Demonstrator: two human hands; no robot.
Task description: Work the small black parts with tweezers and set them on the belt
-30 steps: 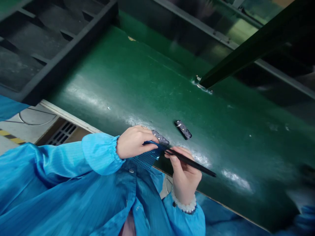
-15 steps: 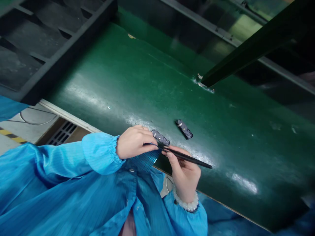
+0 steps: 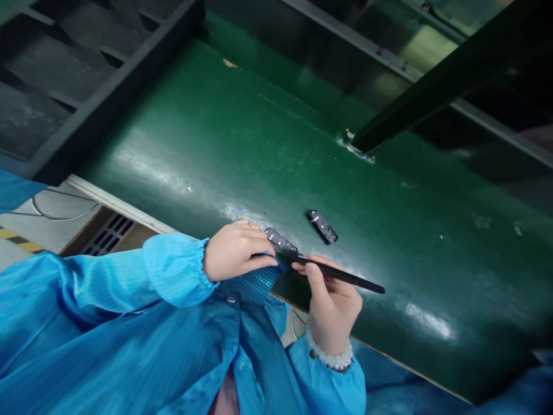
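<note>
My left hand (image 3: 242, 251) is closed at the table's front edge, thumb and fingers pinching a blue sheet (image 3: 254, 283) dotted with rows of small dark marks. Just past its fingertips is a small black plastic part (image 3: 280, 241) with tiny metal details; whether the fingers touch it is unclear. My right hand (image 3: 332, 297) grips slim black tweezers (image 3: 345, 275) like a pen. Their tip points left, close to the sheet's edge and that part. Another similar black part (image 3: 323, 226) lies on the green table, apart from both hands.
A dark compartmented tray (image 3: 99, 109) stands at the upper left of the green tabletop (image 3: 242, 138). A dark post (image 3: 415, 98) rises from the table at the right, in front of a rail (image 3: 345, 37). A brown box (image 3: 103, 230) is below the table edge.
My right hand and the tweezers have shifted a little to the right, so the tip is farther from my left fingers. My left hand and the black parts stay nearly in place.
</note>
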